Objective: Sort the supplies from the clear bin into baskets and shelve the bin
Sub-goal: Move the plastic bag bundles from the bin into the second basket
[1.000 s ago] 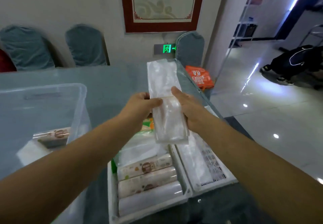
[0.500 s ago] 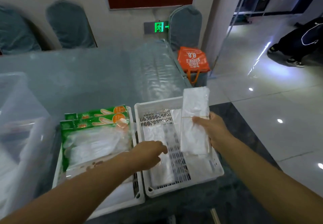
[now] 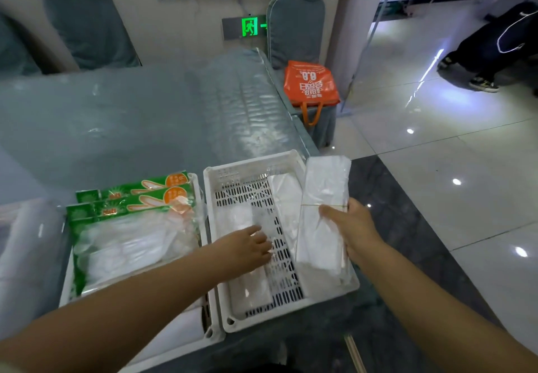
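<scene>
Head view, looking down at a glass-topped surface with two white baskets side by side; every place here is given relative to the right-hand basket, a slotted white tray near the surface's front right corner.

Far to its left, at the frame's edge, sits the clear bin, blurred, its contents not readable. Between bin and right-hand basket, touching the latter's left wall, lies the left-hand basket, filled with green-headed packs of clear plastic gloves.

Over the right-hand basket's middle, the left hand reaches in, fingers relaxed and spread, fingertips resting on a flat clear packet that lies on the slotted floor — it seems to press or slide this aside, not lift it.

At the basket's right wall, the right hand holds a long pack of clear bags bound by a thin band; thumb on top, fingers curled beneath, the grip pinching it near mid-length. The pack hangs along the right wall, partly over another clear sheet inside.

The step in hand looks like placing this pack into the right-hand basket — the left hand making room. Next calls for lowering it flat and letting go, then returning to the bin.
</scene>
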`<action>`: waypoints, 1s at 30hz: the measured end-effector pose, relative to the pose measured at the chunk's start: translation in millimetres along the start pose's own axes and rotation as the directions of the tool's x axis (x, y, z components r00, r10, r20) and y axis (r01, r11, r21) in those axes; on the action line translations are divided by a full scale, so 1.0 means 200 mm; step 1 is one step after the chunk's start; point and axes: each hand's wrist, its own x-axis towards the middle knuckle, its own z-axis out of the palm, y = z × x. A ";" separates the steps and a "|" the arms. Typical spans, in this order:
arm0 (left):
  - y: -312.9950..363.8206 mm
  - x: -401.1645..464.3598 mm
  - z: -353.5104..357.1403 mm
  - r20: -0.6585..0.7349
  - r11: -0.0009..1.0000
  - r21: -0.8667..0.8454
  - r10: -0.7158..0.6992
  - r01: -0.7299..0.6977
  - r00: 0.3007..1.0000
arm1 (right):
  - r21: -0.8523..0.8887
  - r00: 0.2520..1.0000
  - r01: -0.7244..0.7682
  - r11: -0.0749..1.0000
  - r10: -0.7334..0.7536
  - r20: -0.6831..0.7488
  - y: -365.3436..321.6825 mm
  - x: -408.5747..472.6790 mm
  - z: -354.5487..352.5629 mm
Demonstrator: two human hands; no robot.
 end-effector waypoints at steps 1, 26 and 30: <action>-0.01 0.00 0.00 0.015 1.000 -0.001 -0.008 0.008 1.000 | -0.013 1.000 0.000 1.000 0.000 0.001 0.00 0.00 0.00; -0.17 -0.16 -0.06 0.151 0.949 -0.260 -0.143 0.179 0.978 | -0.587 0.969 0.155 0.795 -0.006 0.248 0.24 -0.12 0.49; -0.17 -0.17 -0.07 0.142 0.945 -0.279 -0.138 0.173 0.980 | -0.549 0.949 0.216 0.808 -0.042 0.312 0.27 -0.14 0.55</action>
